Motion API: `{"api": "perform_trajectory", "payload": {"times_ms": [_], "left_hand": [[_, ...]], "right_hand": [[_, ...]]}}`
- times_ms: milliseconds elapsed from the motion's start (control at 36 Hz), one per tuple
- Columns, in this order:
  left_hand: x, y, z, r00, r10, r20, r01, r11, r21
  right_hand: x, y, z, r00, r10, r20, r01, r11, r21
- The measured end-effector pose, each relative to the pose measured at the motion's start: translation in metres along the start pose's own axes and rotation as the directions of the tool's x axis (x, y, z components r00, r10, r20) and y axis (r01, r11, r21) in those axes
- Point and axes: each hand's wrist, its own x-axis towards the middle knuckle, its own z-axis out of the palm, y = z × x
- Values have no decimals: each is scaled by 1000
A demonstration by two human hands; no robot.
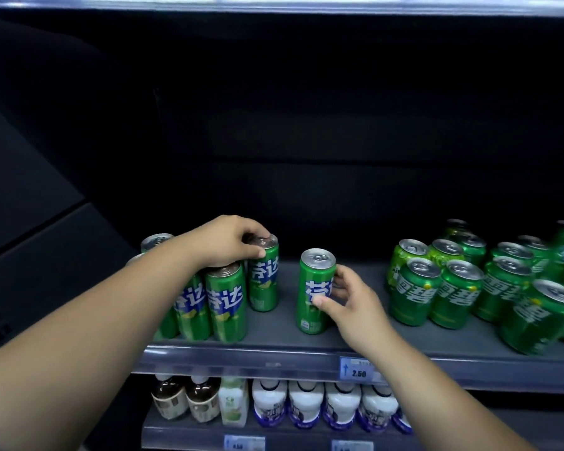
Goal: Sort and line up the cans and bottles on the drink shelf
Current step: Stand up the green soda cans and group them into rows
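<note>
Two hands on slim green cans at a dark drink shelf.
The left hand (226, 241) grips the top of a tall slim green can with blue lettering (263, 276) at the right edge of a cluster of about six such cans; the right hand (349, 301) pinches the side of a lone matching can (315, 291) standing upright mid-shelf. To the right crowd about a dozen shorter green cans (415, 296). The grey shelf (274, 323) carries a 2.50 price tag (358, 369); seven bottles stand on the shelf below.

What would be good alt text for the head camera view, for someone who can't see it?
Two hands sort tall green cans on a dark shelf: the left hand grips the top of one can in a cluster, the right hand holds a lone can. Shorter green cans crowd the right.
</note>
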Motion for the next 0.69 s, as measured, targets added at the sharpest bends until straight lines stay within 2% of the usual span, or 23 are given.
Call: {"api": "perform_trajectory", "payload": {"times_ms": [194, 417, 611, 694], "left_hand": [[-2, -6, 0, 999, -41, 6, 41, 994, -100], [-5, -4, 3, 1000, 6, -3, -7, 997, -79], [-7, -4, 4, 1000, 12, -10, -13, 994, -110], [-7, -3, 4, 1000, 5, -15, -6, 996, -84]], "right_hand": [[2, -4, 13, 1000, 5, 21, -6, 999, 33], [2, -10, 29, 998, -7, 66, 3, 998, 56], [25, -4, 21, 997, 6, -72, -6, 1000, 11], [36, -3, 18, 998, 21, -54, -20, 1000, 15]]}}
